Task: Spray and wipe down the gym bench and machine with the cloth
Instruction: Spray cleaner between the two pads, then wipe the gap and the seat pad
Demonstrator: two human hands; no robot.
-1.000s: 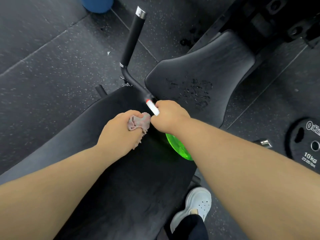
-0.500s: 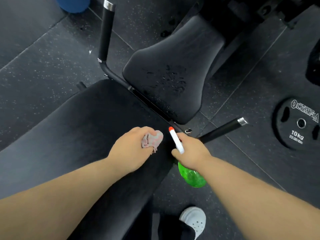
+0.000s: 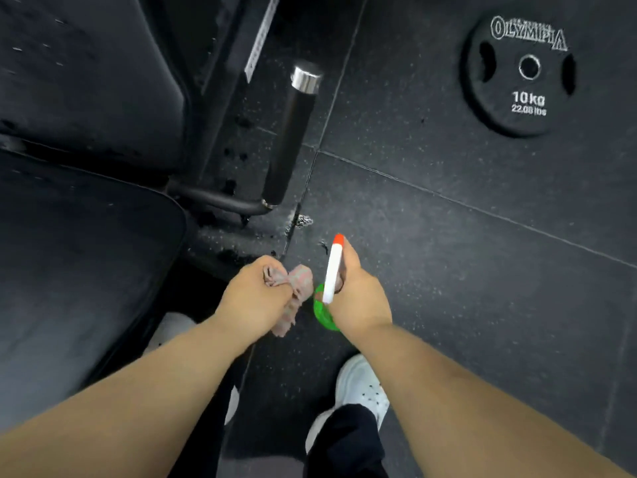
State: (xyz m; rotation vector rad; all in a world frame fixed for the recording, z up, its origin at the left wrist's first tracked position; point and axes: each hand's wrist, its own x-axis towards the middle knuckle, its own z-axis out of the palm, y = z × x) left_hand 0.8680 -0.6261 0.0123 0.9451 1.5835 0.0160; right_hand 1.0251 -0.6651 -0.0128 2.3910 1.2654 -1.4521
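Green spray bottle gripped in the right hand and pinkish cloth bunched in the left hand now hang over the floor just right of the bench seat, having come off the pads, so the far chrome-capped machine handle looks next for spraying.

Open floor lies right; bench pad and handle block left.

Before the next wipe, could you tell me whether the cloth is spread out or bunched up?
Bunched up: the left hand grips the cloth in a wad, one end hanging below the fist.
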